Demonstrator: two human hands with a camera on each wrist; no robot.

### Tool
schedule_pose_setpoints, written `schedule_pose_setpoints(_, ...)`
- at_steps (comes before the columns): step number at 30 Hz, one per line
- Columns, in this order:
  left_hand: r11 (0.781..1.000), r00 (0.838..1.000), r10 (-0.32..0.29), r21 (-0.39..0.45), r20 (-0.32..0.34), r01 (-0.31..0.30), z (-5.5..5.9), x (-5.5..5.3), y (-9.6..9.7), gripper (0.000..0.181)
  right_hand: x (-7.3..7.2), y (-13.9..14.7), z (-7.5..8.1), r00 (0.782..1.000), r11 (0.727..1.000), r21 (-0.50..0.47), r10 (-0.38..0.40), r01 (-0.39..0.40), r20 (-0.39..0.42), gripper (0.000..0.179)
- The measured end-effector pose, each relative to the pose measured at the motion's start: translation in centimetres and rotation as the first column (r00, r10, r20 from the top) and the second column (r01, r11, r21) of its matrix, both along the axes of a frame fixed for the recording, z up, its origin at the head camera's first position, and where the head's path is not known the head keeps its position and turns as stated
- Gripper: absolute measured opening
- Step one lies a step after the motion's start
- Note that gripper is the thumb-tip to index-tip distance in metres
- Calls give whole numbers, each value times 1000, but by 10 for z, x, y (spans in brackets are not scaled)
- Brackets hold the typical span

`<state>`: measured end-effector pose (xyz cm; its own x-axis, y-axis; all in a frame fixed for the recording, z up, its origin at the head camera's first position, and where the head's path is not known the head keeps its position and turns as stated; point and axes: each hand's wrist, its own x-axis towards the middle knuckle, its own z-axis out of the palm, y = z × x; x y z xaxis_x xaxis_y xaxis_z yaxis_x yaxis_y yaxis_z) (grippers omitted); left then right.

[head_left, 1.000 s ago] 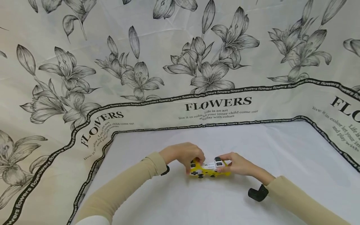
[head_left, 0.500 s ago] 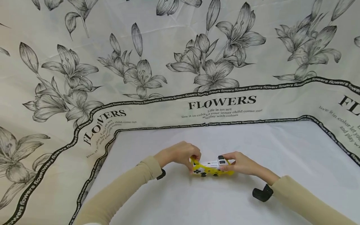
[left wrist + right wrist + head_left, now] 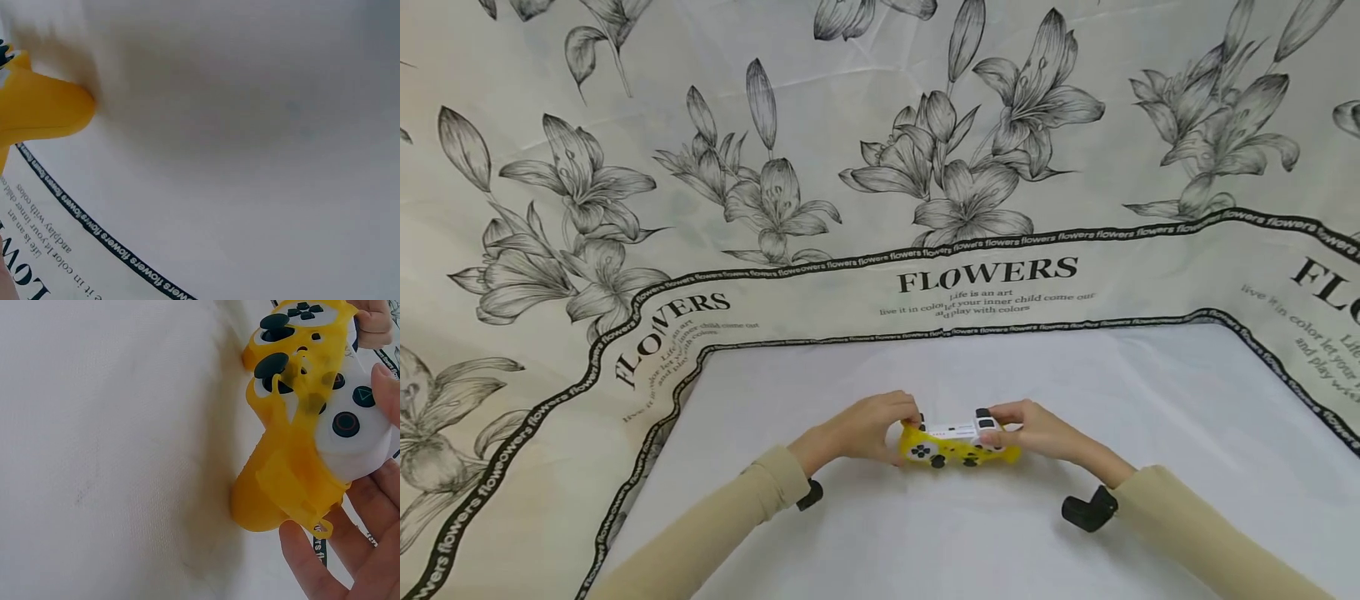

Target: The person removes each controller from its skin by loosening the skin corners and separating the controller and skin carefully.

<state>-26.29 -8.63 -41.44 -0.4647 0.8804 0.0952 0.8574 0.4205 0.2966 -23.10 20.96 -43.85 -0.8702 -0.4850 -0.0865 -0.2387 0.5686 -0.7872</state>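
Plain beige cloth left sleeve (image 3: 722, 525) matched beige cloth right sleeve (image 3: 1213, 535), and out jutted a black left wrist device (image 3: 810, 495), an angular black right one (image 3: 1090, 510)!

- White fabric with grey lily print (image 3: 820, 298): "FLOWERS" in large black capitals; beneath, "Life is an art", "let your inner child come out", "play with colors".
- Black bands (image 3: 850, 263) on it: white "flowers", repeated.
- White plastic game controller (image 3: 337, 453): triangle and circle on round dark buttons (image 3: 345, 424).
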Motion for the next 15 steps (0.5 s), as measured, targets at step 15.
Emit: schedule_pose_setpoints(15,988,990,35,153,-133,-15,-23,-1,-11,30,-4,-3,1,999,999,-44,22,-21,23,59)
